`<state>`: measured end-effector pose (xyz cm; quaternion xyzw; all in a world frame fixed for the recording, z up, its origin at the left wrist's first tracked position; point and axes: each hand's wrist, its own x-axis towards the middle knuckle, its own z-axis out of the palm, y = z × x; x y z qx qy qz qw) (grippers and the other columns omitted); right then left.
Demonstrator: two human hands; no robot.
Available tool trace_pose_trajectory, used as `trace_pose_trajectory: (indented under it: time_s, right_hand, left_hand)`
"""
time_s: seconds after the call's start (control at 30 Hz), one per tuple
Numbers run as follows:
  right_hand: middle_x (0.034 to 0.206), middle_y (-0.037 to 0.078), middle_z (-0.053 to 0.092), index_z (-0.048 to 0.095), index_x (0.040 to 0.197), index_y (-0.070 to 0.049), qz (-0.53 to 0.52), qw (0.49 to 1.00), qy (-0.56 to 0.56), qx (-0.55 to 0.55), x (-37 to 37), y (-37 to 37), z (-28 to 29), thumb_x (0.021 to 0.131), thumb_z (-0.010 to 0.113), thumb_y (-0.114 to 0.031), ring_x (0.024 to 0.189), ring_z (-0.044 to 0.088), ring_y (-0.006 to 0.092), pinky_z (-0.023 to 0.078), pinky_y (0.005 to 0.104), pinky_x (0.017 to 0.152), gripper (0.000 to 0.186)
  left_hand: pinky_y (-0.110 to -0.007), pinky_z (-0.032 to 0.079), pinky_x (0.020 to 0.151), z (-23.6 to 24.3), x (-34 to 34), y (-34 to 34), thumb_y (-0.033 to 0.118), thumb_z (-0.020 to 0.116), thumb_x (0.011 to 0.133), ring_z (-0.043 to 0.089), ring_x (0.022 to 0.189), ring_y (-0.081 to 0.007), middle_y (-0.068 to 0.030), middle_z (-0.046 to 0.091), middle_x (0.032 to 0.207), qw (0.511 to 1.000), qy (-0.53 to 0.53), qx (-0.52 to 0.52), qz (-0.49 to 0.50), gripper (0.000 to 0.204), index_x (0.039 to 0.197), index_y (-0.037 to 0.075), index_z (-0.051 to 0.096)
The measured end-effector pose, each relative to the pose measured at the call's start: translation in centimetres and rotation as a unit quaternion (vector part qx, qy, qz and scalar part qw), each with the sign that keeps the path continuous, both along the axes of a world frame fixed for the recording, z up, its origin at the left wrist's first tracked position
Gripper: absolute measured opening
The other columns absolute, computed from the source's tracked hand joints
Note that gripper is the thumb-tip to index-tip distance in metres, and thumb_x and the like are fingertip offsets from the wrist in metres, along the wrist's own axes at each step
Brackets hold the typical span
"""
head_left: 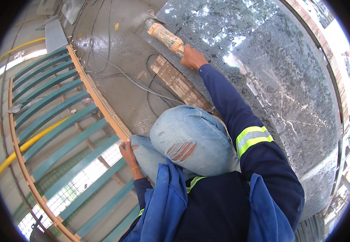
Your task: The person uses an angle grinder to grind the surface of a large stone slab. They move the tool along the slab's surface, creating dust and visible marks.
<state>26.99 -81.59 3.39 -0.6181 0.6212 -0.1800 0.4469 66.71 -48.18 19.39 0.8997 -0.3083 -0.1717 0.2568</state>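
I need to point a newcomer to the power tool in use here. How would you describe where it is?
Find the big dark polished stone slab. At its upper left edge, the right hand grips a dusty orange grinder, the only orange tool there.

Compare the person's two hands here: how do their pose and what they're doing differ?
The right hand is stretched far forward, gripping the orange power tool at the edge of the dark stone slab; the left hand stays close by the bent knee, with no tool. The left wrist wears a thin band; the right shows none. Both emerge from dark blue sleeves.
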Motion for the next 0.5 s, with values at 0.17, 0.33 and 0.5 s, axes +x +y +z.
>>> trace_pose_trajectory:
  time_s: [0.17, 0.33, 0.5]
  right_hand:
    - [0.102, 0.034, 0.07, 0.05, 0.117, 0.012, 0.006, 1.0, -0.003, 0.001, 0.4, 0.1, 0.1, 0.081, 0.06, -0.01, 0.097, 0.071, 0.046, 0.055, 0.0522, 0.084, 0.044]
    - [0.088, 0.033, 0.069, 0.049, 0.109, 0.011, -0.01, 0.999, -0.003, -0.041, -0.3, 1.0, -1.5, 0.077, 0.065, -0.014, 0.081, 0.071, 0.046, 0.056, 0.0517, 0.075, 0.044]
    - [0.087, 0.034, 0.069, 0.049, 0.108, 0.011, -0.006, 0.999, -0.003, -0.04, -0.4, 1.9, -1.4, 0.076, 0.064, -0.013, 0.08, 0.071, 0.0459, 0.055, 0.0514, 0.073, 0.043]
  left_hand:
    - [-0.036, 0.049, 0.094, -0.1, 0.1, 0.3, 0.046, 0.073, 0.092, 0.06, 0.106, -0.0266, -0.0222, 0.06, 0.119, 1.0, -0.011, 0.002, 0.0, 0.07, 0.126, -0.013, 0.055]
    - [-0.038, 0.049, 0.096, 0.2, -0.4, 0.1, 0.046, 0.073, 0.092, 0.06, 0.108, -0.0285, -0.0234, 0.06, 0.119, 1.0, -0.008, -0.009, -0.004, 0.07, 0.125, -0.013, 0.056]
    - [-0.038, 0.049, 0.096, 0.5, -0.2, 0.3, 0.046, 0.072, 0.093, 0.06, 0.109, -0.0292, -0.0243, 0.06, 0.12, 1.0, -0.023, 0.006, -0.013, 0.071, 0.125, -0.014, 0.055]
